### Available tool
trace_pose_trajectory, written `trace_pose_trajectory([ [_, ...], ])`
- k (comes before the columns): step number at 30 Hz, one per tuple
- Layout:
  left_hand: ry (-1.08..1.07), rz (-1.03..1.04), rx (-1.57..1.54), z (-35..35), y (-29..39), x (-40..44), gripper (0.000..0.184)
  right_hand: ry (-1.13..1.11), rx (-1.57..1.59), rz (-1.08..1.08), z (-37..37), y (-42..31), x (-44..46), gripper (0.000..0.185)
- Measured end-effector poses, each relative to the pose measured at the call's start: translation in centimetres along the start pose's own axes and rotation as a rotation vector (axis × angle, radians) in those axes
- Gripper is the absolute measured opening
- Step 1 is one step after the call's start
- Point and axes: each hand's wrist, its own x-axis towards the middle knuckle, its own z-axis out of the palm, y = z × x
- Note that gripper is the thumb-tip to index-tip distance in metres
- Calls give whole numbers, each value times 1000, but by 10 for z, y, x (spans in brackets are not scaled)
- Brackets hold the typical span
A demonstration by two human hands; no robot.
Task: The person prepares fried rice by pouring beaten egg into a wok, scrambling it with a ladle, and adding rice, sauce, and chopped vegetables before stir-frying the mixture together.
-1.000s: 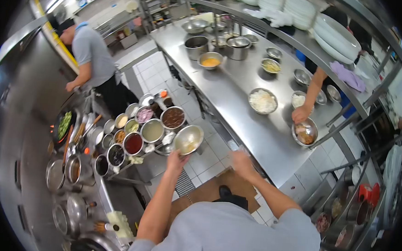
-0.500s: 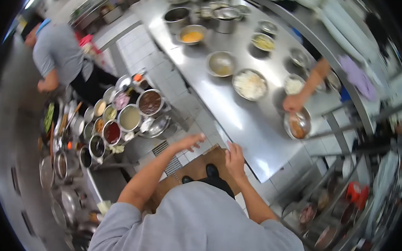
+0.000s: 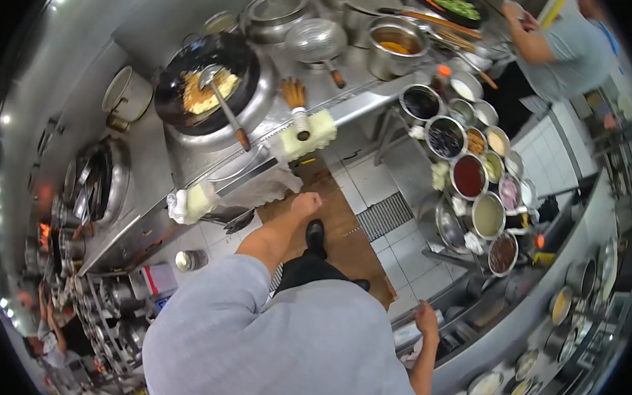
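My left hand point(image 3: 306, 205) hangs over the brown floor mat, its fingers curled in and nothing visible in them. Lower right, my right hand point(image 3: 426, 320) is beside the steel counter's edge, fingers loosely apart and holding nothing visible. Ahead and to the left is a black wok point(image 3: 207, 84) with yellow food point(image 3: 224, 83) in it. A steel ladle point(image 3: 224, 106) rests in the wok, its wooden handle over the rim. A bamboo brush point(image 3: 294, 95) and a folded pale cloth point(image 3: 311, 135) lie at the stove's front edge.
Pots of sauces and toppings, one with red sauce point(image 3: 469, 176), crowd a stand at right. A co-worker point(image 3: 570, 57) stands at upper right near a pan of greens point(image 3: 452, 4). Food bowls point(image 3: 484, 388) are on the counter at lower right. Another person point(image 3: 51, 344) is far left.
The metal bowl left my left hand and came to stand on the steel table. Since then the view has swung left towards the stove, and both hands have moved lower and further apart.
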Motion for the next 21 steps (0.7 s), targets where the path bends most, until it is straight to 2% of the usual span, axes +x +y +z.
trace_pose_trajectory([
  [1,-7,55,-136,-1,-31,14,46,23,-26,26,-10,-4,17,48],
  [2,-96,-48,-242,16,-72,44,67,45,-51,54,-17,-16,31,48],
  [3,-106,-65,-255,14,-83,53,67,26,-65,57,-23,-34,44,48],
  [5,-176,-543,-1165,8,-81,82,74,92,-126,21,-43,-90,79,49],
  [6,-202,-545,-1169,16,-86,108,74,95,-159,-50,-45,-112,97,47],
  [7,-86,-559,-1529,32,-88,135,72,96,-177,-25,-47,-136,111,47],
  [8,45,-568,-1890,43,-86,162,71,61,-65,-47,-47,-166,127,46],
  [9,14,-572,-1910,48,-82,187,71,29,46,-73,-46,-194,143,45],
  [11,118,-618,-2404,54,-80,221,52,-24,22,-81,-40,-243,168,44],
  [12,219,-811,-2407,44,-68,223,39,-86,28,-114,-37,-260,176,44],
  [13,233,-826,-2421,49,-66,219,39,-103,13,-117,-33,-269,181,44],
  [15,195,-651,-2479,46,-70,203,36,-199,-124,-171,-15,-285,199,45],
  [17,203,-189,-2616,26,-74,154,42,-280,-139,-211,7,-303,215,46],
  [18,74,-159,-2538,27,-84,117,40,-241,-163,-355,23,-313,225,48],
  [19,4,-362,-2365,11,-97,74,38,-201,-186,-500,37,-322,236,49],
  [20,-71,-551,-2183,-7,-118,27,37,-301,-49,-431,54,-337,249,53],
  [21,132,-784,-2059,43,-178,15,34,-385,88,-363,74,-361,267,57],
])
